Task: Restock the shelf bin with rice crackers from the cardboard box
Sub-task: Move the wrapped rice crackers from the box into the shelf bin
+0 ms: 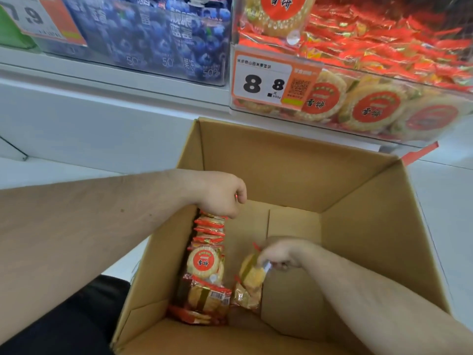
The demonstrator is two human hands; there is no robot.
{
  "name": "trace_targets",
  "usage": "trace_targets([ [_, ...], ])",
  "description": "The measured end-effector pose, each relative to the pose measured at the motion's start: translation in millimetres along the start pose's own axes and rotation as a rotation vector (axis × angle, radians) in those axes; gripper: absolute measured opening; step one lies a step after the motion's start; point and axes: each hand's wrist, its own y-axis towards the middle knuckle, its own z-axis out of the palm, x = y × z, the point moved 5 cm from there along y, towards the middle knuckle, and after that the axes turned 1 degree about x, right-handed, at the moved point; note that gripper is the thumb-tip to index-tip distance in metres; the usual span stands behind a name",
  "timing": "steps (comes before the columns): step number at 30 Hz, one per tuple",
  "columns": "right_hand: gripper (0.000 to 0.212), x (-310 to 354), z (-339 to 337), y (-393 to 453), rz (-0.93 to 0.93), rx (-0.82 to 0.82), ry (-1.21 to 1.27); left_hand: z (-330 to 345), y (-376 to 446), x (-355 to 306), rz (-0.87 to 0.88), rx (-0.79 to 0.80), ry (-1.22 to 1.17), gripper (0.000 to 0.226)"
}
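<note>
- An open cardboard box [294, 175] is seen from above, flaps up, set just below the front of a clear shelf bin [358, 124].
- The left hand [220, 196] is held over the box's left side, fingers curled tight around the top of a hanging bunch of rice cracker packets [207, 252]; the bunch is gripped by its red wrapper edges and dangles down along the box's left wall.
- One round cracker with a red label is turned face-up in the middle of that bunch.
- Lower in the box, the right hand [279, 254] is seen blurred; its fingers are curled and a single cracker packet [252, 272] is pinched at its upper edge.
- More loose packets [202, 303] are left lying on the box floor, against the left wall, beneath both hands.
- The shelf bin is found already piled high with red-wrapped crackers, round labelled ones pressed against its clear front.
- A price tag [266, 83] reading 8.8 is clipped to the bin's front left corner.
- To the left, a neighbouring bin of blue blueberry-printed packs [153, 39] is glimpsed on the same shelf.
</note>
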Motion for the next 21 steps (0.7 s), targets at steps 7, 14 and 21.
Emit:
trace_targets([
  [7, 0.016, 69, -41, -79, -0.430, 0.315, 0.960, 8, -13, -18, 0.032, 0.013, 0.100, 0.092],
  [14, 0.048, 41, -17, -17, -0.342, 0.077, 1.180, -20, -16, 9, -0.086, -0.162, -0.197, 0.028],
  [21, 0.091, -38, 58, 64, -0.019, -0.398, -0.468, -20, -12, 29, -0.152, -0.005, -0.937, 0.026],
])
